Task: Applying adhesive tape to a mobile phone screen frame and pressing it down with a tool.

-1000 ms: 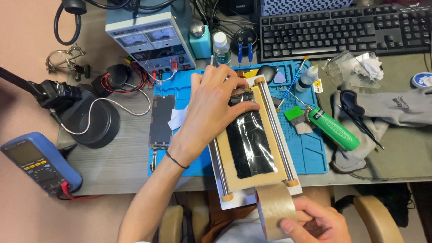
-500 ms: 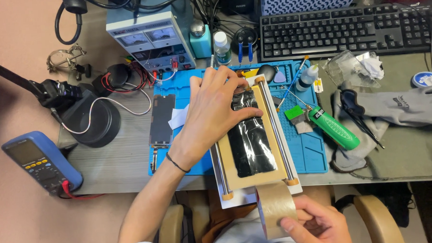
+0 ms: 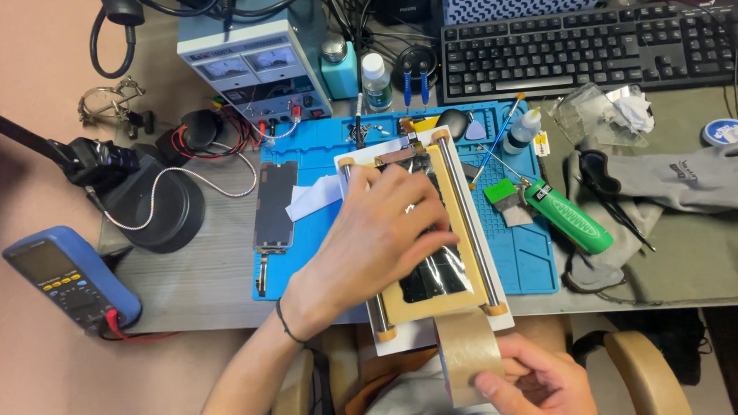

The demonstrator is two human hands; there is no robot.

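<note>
My left hand lies flat, fingers together, on a black phone screen that sits in a wooden frame jig with two metal rods. The jig rests on the blue repair mat and hangs over the desk's near edge. My right hand is below the desk edge and pinches a tan strip of film that comes out of the jig's near end.
A phone panel lies left of the jig. A green tool, grey gloves, a keyboard, a power supply, a blue multimeter and a black lamp base surround the mat.
My left hand has slid from the far end of the screen toward the near end. My right hand still holds the tan strip and has barely moved.
</note>
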